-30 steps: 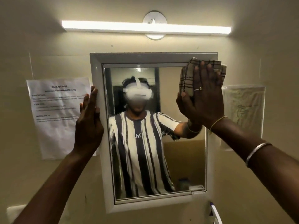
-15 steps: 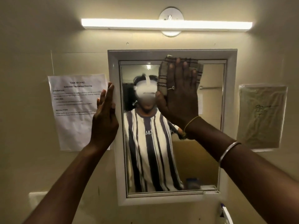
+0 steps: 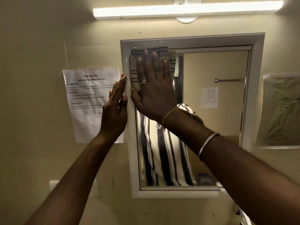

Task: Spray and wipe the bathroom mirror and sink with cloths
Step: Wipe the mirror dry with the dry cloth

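The white-framed mirror [image 3: 215, 127] hangs on the wall straight ahead. My right hand [image 3: 154, 88] lies flat with straight fingers on a folded checked cloth [image 3: 134, 69], pressing it against the glass in the mirror's top left corner. My left hand [image 3: 115, 108] rests with straight fingers against the outer left edge of the frame, just left of the right hand. The sink is out of view.
A printed task sheet [image 3: 87, 98] is taped to the wall left of the mirror, and a plastic-covered sheet [image 3: 280, 111] hangs on the right. A tube light [image 3: 186, 11] glows above. A white object [image 3: 245, 216] pokes in at the bottom right.
My right hand has slid the cloth leftward along the top of the mirror, from the top right corner to the top left. The left hand stayed on the frame edge.
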`<action>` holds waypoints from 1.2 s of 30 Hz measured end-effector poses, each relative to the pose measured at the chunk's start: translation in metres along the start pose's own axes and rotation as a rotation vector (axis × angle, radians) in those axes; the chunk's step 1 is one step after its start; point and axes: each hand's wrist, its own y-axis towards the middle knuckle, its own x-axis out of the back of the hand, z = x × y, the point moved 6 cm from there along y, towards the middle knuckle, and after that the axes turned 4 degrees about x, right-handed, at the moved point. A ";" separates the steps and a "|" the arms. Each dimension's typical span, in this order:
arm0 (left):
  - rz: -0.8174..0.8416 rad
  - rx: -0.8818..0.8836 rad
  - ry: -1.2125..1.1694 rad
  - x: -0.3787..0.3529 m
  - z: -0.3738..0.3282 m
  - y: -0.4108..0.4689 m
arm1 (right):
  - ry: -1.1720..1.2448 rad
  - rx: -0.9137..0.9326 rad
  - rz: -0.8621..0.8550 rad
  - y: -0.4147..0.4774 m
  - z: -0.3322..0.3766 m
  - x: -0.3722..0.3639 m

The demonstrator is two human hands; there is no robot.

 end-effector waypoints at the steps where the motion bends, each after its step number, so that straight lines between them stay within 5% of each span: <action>1: -0.001 0.001 -0.001 0.000 0.001 0.000 | 0.002 -0.003 0.003 -0.001 0.001 -0.001; 10: 0.027 -0.006 -0.059 0.001 0.000 0.001 | 0.033 0.001 0.095 -0.057 0.026 -0.016; 25: 0.036 0.005 -0.043 0.000 -0.001 -0.002 | 0.170 0.073 0.335 -0.293 0.113 -0.066; 36: 0.027 0.020 -0.026 -0.002 0.001 -0.003 | 0.186 0.147 0.364 -0.302 0.105 -0.058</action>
